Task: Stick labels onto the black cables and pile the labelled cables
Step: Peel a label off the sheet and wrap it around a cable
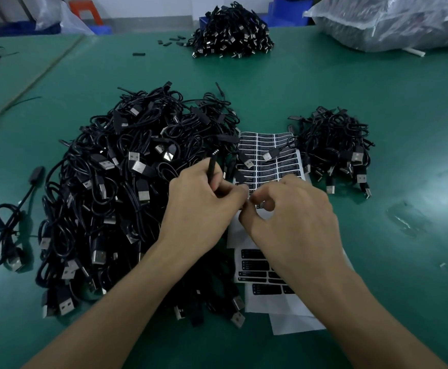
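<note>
Two hands meet just above the near part of the label sheet [276, 153], a white sheet of black labels lying flat on the green table [377, 89]. The left hand [199, 206] pinches one black cable [212, 166] near its slim plug. The plug stands upright just left of the sheet, with small gold pins showing at its tip. The right hand [294, 214] is curled, its thumb and forefinger drawn together beside the left fingertips, right over the sheet. Whether a label sits between them I cannot tell, as it is too small to make out.

To the left of the sheet, touching its edge, spreads the big heap of cables [116, 187]. To the right of it, just beside, sits a smaller pile [334, 145], and two USB plugs from these lie across the sheet itself. Nearer the person than the sheet, partly under the right forearm, lie more backing sheets [260, 267] with only a few labels on them. Well beyond the sheet stands a third pile [231, 33]. Far left of the sheet, past the big heap, lies a single coiled cable [10, 227].
</note>
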